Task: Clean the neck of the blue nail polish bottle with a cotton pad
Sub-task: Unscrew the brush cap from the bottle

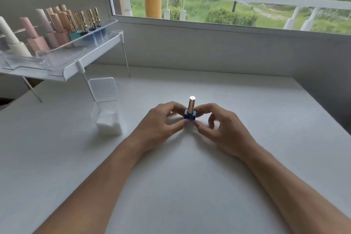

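- Blue nail polish bottle (190, 115): small, square-shouldered dark blue body, upright on the white table (190, 176), near its middle.
- Gold cap (191, 105): tall metallic cylinder with a pale flat top, seated on the bottle (neck hidden beneath it).
- Left hand (161, 121): fingers curled around the bottle's left side; thumb tip at the near-left corner of the blue body, fingertips at the far-left side by the cap's base. Grip closed on the body.
- Right hand (220, 125): forefinger tip touches the far-right side at the cap's base, thumb tip at the near-right corner; other fingers curl loosely, apart from the bottle. Pinch closed on the bottle.
- Cotton pads (109, 126): white stack in a clear box (106, 108), lid raised, left of the left hand, well apart.
- Tiered rack (62, 62) at far left holds other bottles (pink, cream, teal, blue).
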